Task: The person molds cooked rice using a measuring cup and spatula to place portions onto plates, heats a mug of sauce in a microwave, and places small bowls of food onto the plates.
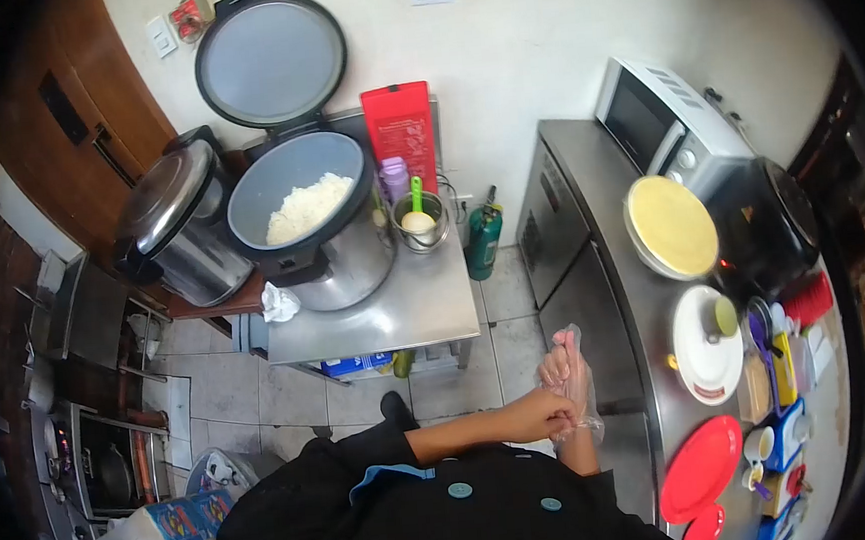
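Observation:
A clear plastic glove (584, 400) covers my right hand (562, 366), which is raised in front of my body at the counter's edge. Through the film its fingers look partly bent and apart, with nothing held in them. My left hand (541, 416) reaches across from the left, its fingers pinching the loose cuff of the glove near my right wrist. No glove shows on the left hand.
Ahead, an open rice cooker (337, 267) with white rice (308, 208) stands on a steel table (426, 321), beside a pot (422, 233) with a green-handled utensil. Along the right steel counter (595, 158) are a microwave (658, 119), a yellow-lidded container (672, 225) and red trays (702, 467).

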Motion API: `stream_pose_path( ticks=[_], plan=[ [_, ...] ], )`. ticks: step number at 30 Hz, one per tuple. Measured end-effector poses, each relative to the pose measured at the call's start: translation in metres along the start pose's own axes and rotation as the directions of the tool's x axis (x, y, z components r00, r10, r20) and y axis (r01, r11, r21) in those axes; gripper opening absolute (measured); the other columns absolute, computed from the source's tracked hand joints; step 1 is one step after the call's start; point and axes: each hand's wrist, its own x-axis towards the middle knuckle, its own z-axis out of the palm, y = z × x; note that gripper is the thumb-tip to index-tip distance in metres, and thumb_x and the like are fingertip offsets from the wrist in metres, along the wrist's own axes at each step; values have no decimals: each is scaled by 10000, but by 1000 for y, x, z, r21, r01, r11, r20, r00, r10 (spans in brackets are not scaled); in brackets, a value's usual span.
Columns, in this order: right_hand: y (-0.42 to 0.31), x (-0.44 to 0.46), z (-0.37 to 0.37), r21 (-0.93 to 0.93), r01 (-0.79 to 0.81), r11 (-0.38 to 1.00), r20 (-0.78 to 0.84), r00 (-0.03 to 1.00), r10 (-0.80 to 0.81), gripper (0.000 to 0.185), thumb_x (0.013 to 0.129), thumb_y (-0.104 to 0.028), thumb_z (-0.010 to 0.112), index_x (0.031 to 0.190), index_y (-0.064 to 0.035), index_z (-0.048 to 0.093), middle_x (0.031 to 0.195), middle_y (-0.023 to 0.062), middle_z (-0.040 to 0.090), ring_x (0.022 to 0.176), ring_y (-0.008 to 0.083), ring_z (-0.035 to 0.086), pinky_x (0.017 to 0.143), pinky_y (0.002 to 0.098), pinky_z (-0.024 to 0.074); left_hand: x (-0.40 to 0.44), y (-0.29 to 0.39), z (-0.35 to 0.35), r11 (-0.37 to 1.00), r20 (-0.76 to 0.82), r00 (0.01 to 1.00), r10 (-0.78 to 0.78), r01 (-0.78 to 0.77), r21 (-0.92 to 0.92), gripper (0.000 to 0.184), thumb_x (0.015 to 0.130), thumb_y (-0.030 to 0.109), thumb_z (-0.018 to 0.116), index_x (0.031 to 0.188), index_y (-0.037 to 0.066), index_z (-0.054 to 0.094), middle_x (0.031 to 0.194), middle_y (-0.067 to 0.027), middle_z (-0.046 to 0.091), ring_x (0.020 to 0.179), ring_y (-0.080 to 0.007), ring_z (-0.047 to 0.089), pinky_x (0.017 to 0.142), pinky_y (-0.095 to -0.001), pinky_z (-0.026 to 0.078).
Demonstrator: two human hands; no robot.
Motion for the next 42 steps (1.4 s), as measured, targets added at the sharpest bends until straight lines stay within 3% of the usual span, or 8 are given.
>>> stream_pose_path(
  ticks=[3, 12, 19, 21, 26, 29, 37, 42],
  plan=[
    [35, 33, 31, -125, -67, 990, -92, 994, 55, 240, 899, -272, 587, 1008, -66, 527, 510, -56, 355, 430, 39, 313, 403, 196, 288, -33, -20, -46, 978, -110, 973, 205, -198, 72, 185, 874, 125, 568, 1038, 44, 599, 824, -105, 668, 724, -185, 640, 677, -305, 504],
    [157, 177, 112, -558, -275, 783, -283, 950, 132, 314, 873, -281, 621, 1073, -55, 534, 773, 14, 596, 626, 92, 560, 573, 180, 436, -184, -58, -223, 992, -208, 973, -97, 111, 59, 256, 888, 207, 569, 1091, 52, 582, 951, -106, 662, 841, -209, 636, 753, -328, 485],
    [191, 360, 92, -733, -28, 680, 90, 986, 138, 533, 844, -296, 623, 1262, -21, 438, 1091, 42, 556, 927, 121, 566, 755, 266, 445, -186, -89, -257, 970, -294, 929, -226, 242, 18, 275, 889, 209, 567, 1118, 58, 560, 946, -126, 652, 841, -256, 636, 751, -362, 484],
    [206, 392, 146, -742, 166, 649, 93, 985, -146, 553, 809, -249, 650, 1264, -19, 434, 989, -7, 563, 836, 150, 562, 710, 311, 454, -171, -93, -264, 956, -338, 901, -272, 292, 9, 276, 889, 207, 567, 1121, 58, 555, 926, -133, 648, 827, -274, 631, 740, -376, 483],
    [219, 496, 120, -936, 291, -200, 294, 956, 17, 546, 768, -237, 654, 1251, -73, 462, 1068, 187, 588, 967, 309, 580, 844, 387, 463, -140, -104, -295, 922, -432, 815, -387, 347, -171, 322, 880, 210, 581, 1163, 62, 539, 886, -133, 654, 810, -231, 631, 722, -350, 482],
    [222, 510, 113, -881, 331, -337, 307, 944, 125, 471, 741, -236, 674, 1150, -66, 516, 884, 164, 615, 819, 324, 605, 741, 407, 470, -112, -133, -313, 910, -551, 731, -401, 385, -153, 339, 866, 204, 597, 1168, 62, 535, 847, -125, 654, 783, -248, 631, 711, -356, 483],
    [191, 506, 123, -960, 196, -200, 110, 921, 374, 368, 799, -245, 629, 1107, -68, 535, 1082, 193, 581, 1041, 364, 540, 904, 402, 410, -43, -173, -374, 796, -677, 518, -523, 582, -168, 525, 821, 199, 621, 1269, 38, 398, 820, -194, 644, 798, -338, 628, 732, -423, 480],
    [199, 546, 39, -986, 167, -2, 157, 926, 342, 303, 865, -273, 588, 1052, -40, 537, 907, 181, 640, 800, 350, 644, 708, 399, 521, -20, -204, -378, 759, -675, 428, -601, 569, -315, 641, 811, 176, 609, 1328, 28, 261, 801, -281, 618, 826, -429, 608, 772, -489, 458]
  ],
)
